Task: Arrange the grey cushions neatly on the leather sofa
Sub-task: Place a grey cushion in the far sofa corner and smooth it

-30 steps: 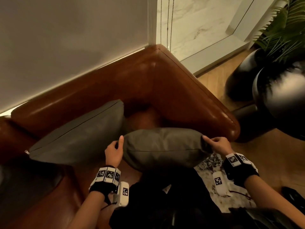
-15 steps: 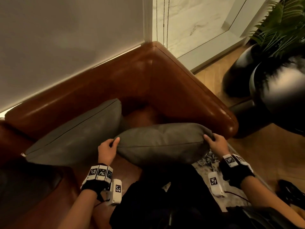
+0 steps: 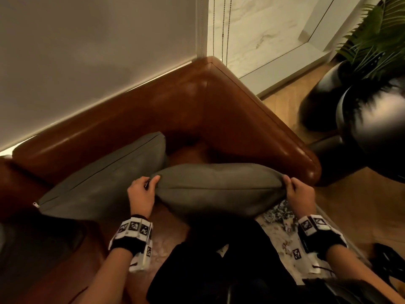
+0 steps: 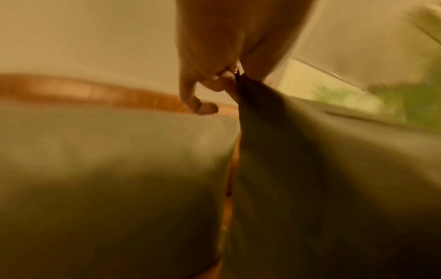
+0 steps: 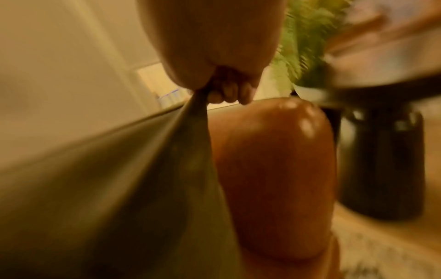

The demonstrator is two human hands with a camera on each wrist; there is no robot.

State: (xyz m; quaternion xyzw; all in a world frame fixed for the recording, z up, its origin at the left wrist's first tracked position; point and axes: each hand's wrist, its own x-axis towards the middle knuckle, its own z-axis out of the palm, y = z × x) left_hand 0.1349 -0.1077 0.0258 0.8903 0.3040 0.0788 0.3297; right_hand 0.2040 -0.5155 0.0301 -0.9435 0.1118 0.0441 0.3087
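Note:
A grey cushion (image 3: 219,187) hangs edge-up in front of the corner of the brown leather sofa (image 3: 230,110), held by both hands. My left hand (image 3: 151,183) pinches its left corner (image 4: 241,81) and my right hand (image 3: 287,183) pinches its right corner (image 5: 200,96). A second grey cushion (image 3: 105,178) leans against the sofa's backrest on the left, its zipped edge up, just behind my left hand. In the left wrist view this second cushion (image 4: 107,160) fills the left side and the held cushion (image 4: 334,169) the right.
The sofa's armrest (image 3: 285,145) runs down the right, close behind the held cushion. Beyond it stand black rounded planters (image 3: 372,123) with a green plant (image 3: 377,34) on a wood floor. A patterned rug (image 3: 282,218) lies under my right wrist. A blind (image 3: 87,44) hangs behind the sofa.
Both hands have shifted their hold on the cushion's corners and carried it slightly toward the sofa corner. The leaning cushion has not moved.

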